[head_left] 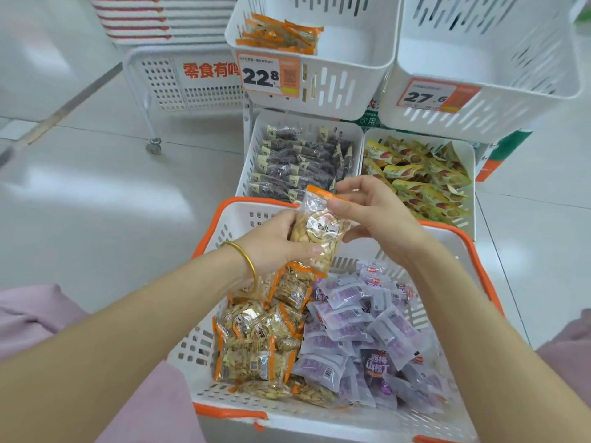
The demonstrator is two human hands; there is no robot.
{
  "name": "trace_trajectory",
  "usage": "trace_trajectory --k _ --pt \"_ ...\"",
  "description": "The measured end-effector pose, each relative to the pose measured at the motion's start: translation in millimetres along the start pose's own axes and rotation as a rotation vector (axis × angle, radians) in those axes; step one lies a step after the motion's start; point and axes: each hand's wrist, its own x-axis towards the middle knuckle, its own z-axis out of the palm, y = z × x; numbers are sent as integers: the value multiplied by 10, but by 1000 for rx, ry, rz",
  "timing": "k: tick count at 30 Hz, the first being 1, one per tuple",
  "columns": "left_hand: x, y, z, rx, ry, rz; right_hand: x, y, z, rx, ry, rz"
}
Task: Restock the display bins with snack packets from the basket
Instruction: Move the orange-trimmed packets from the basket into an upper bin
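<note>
A white basket with orange trim (211, 238) sits in front of me, holding orange-edged seed packets (252, 346) on its left side and purple packets (358, 334) on its right. Both hands hold one orange-edged seed packet (319, 228) above the basket's far end. My left hand (275, 247), with a gold bangle on the wrist, grips its lower part. My right hand (374, 212) pinches its top edge. The upper left display bin (361, 55), tagged 22.8, holds a few orange packets (281, 35). The upper right bin (479, 59), tagged 27.6, shows no packets.
Below, a bin of dark packets (300, 161) and a bin of yellow packets (422, 177) stand on the rack. A white wheeled cart (153, 91) with red lettering stands at the back left on the pale tiled floor. Pink clothing shows at both lower corners.
</note>
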Motion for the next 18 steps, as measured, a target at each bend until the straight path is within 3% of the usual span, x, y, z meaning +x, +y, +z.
trace_trajectory --k 4,6,11,15,18 --pt "116 351 -224 71 6 109 186 -376 -194 -93 -276 49" --pt "214 570 -356 98 41 163 310 -637 -252 -185 -278 -9" --pt "584 1052 -703 217 269 328 696 -1283 -409 -328 -97 -221" --pt "899 1219 -970 451 554 427 1113 -1632 -588 -300 227 -377" --pt "1104 1174 -1083 702 652 468 1511 -1721 -673 -510 426 -457"
